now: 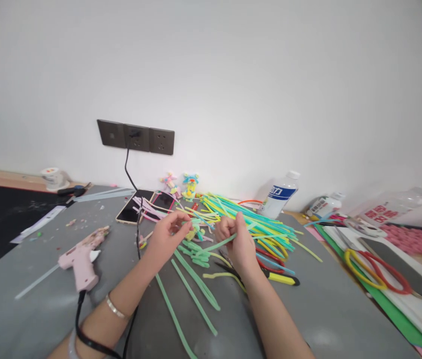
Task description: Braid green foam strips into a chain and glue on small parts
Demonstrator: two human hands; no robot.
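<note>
My right hand (238,244) is closed in a fist, with a light green pipe cleaner (216,245) running through it and sticking out on both sides. To its left, my left hand (169,233) has its fingers curled and the thumb close to the fingertips; whatever may be between them I cannot make out. Coiled green pipe cleaners (196,254) lie between and below the hands, and straight green ones (196,286) stretch toward me. A small pale yellow-green piece (194,231) shows just beyond my left fingertips, partly hidden.
Yellow and teal pipe cleaners (271,232) are heaped behind my right hand. A pink glue gun (84,257) lies left, its cord passing my left arm. Around stand two small figures (190,187), a bottle (279,194), a yellow-handled cutter (282,278), scissors (379,271) and a phone (130,212).
</note>
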